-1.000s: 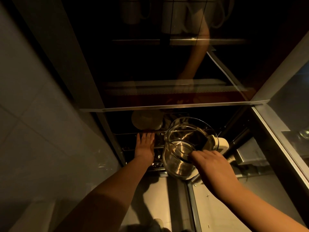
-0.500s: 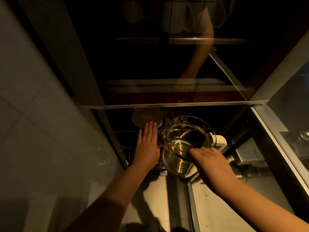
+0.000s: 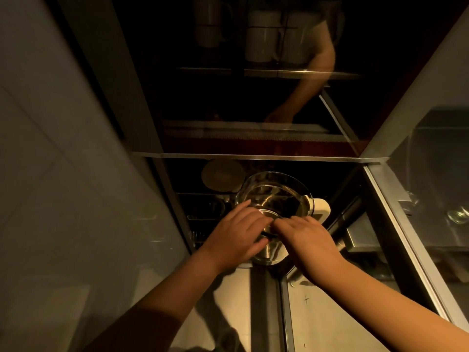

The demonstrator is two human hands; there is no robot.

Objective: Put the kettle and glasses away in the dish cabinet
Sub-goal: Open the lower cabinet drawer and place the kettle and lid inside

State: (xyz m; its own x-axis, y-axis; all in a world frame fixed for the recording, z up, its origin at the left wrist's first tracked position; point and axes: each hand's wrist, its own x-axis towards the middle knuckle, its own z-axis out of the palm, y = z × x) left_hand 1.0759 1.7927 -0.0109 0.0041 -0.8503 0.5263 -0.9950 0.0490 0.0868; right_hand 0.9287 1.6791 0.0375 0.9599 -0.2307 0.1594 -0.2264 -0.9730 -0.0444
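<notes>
A clear glass kettle [image 3: 276, 191] with a white handle [image 3: 320, 207] sits tilted in the dark lower compartment of the dish cabinet [image 3: 253, 156], its open mouth facing me. My left hand [image 3: 234, 236] grips its near left side, fingers over the rim and thumb underneath. From the right, my right hand [image 3: 305, 240] holds the kettle's near edge, its fingertips almost meeting those of the left hand. Faint glasses [image 3: 456, 215] show behind the glass pane at the far right.
A round pale plate [image 3: 221, 175] stands in a wire rack [image 3: 203, 217] just left of the kettle. White mugs [image 3: 261, 38] sit on an upper shelf behind a dark glass door that reflects an arm. A pale wall runs along the left.
My left hand has left the wire rack and moved right onto the kettle's near side. The right hand kept its hold while the kettle shifted slightly deeper.
</notes>
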